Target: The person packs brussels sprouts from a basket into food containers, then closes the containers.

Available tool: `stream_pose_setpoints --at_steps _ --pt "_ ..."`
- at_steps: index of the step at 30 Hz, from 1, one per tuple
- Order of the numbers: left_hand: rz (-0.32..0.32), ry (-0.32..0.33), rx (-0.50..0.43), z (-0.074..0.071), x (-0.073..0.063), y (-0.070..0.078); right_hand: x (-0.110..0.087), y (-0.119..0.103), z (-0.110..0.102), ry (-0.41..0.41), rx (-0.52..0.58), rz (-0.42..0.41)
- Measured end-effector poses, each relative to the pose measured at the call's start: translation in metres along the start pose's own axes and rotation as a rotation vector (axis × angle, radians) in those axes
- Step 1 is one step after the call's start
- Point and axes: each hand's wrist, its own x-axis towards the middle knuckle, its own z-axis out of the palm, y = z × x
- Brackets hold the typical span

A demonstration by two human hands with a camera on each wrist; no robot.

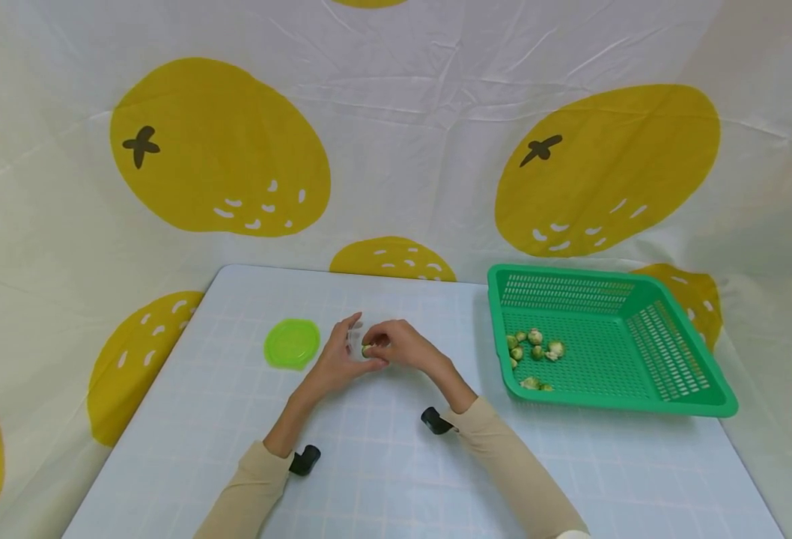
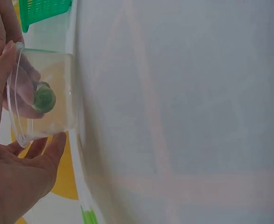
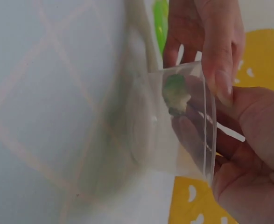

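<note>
A clear plastic tub [image 3: 151, 140] stands low over the tabletop, its rim facing up toward the person. My left hand [image 1: 338, 364] grips it by the side, thumb at the rim and fingers around the wall [image 2: 27, 172]. Fingers of my right hand [image 1: 403, 346] reach inside the tub and pinch a small green Brussels sprout [image 2: 44, 99]. Through the clear wall, the sprout [image 3: 176, 93] shows above the tub's bottom. Left of the hands lies a bright green round lid [image 1: 292, 343].
On the right stands a green slotted plastic basket [image 1: 611, 404] with several Brussels sprouts [image 1: 536, 337] gathered at its left side. The pale grid-patterned table [image 1: 355, 479] meets a white curtain [image 1: 409, 172] printed with yellow fruit at the back.
</note>
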Motion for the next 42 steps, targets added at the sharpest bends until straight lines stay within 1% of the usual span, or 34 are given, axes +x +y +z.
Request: stream_pose_setpoints --at_steps 4,7,10,13,16,21,29,33,42 --pt "-0.002 0.001 0.006 0.000 0.000 -0.001 0.005 -0.003 -0.002 -0.067 -0.015 0.023" --pt "-0.006 0.002 0.008 0.001 0.000 -0.001 0.008 -0.004 -0.004 -0.121 -0.041 0.026" --pt "-0.009 0.000 0.004 0.002 0.000 -0.002 0.010 -0.006 -0.006 -0.164 -0.072 0.048" --pt "-0.005 -0.003 -0.005 0.003 0.000 -0.002 0.008 -0.006 -0.008 -0.182 -0.084 0.063" --pt "0.000 -0.007 -0.011 0.004 0.000 -0.001 0.005 -0.006 -0.010 -0.182 -0.066 0.044" --pt "-0.008 -0.007 -0.009 0.004 0.000 -0.002 0.000 -0.005 -0.014 -0.163 -0.056 -0.011" --pt "-0.039 0.009 0.012 0.001 -0.001 -0.002 -0.012 -0.010 -0.020 -0.101 -0.064 -0.031" --pt "-0.044 0.013 0.025 0.002 0.000 -0.002 -0.021 -0.016 -0.027 -0.051 -0.065 -0.034" --pt "-0.080 0.016 0.041 0.002 0.003 -0.002 -0.044 -0.022 -0.048 0.070 -0.123 -0.047"
